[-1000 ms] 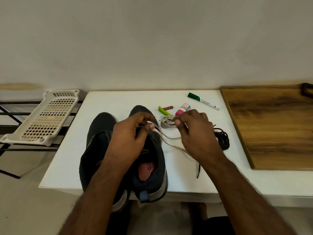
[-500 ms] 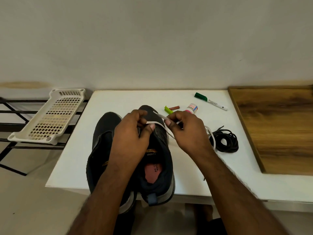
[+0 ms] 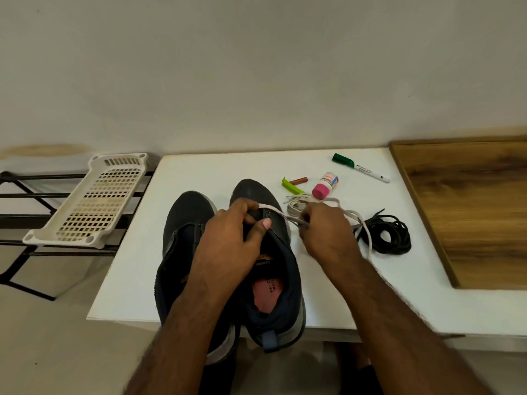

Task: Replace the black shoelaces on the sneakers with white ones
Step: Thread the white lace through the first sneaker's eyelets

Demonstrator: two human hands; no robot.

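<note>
Two dark sneakers [image 3: 196, 240] side by side on white tabletop [image 3: 199, 169]; left hand [image 3: 228, 238] grips right sneaker's front; right hand [image 3: 325, 232] just beside sneaker, pinches white lace [image 3: 281, 214] running to eyelet; black laces [image 3: 387, 233] piled right of sneakers.

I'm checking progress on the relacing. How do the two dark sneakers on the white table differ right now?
The right dark sneaker has a white lace running across its lowest eyelets, held by the left hand and right hand; the left dark sneaker shows no lace and neither hand grips it. The right one's pink insole shows; the left's interior is hidden by the arm. Both point toes away.
</note>
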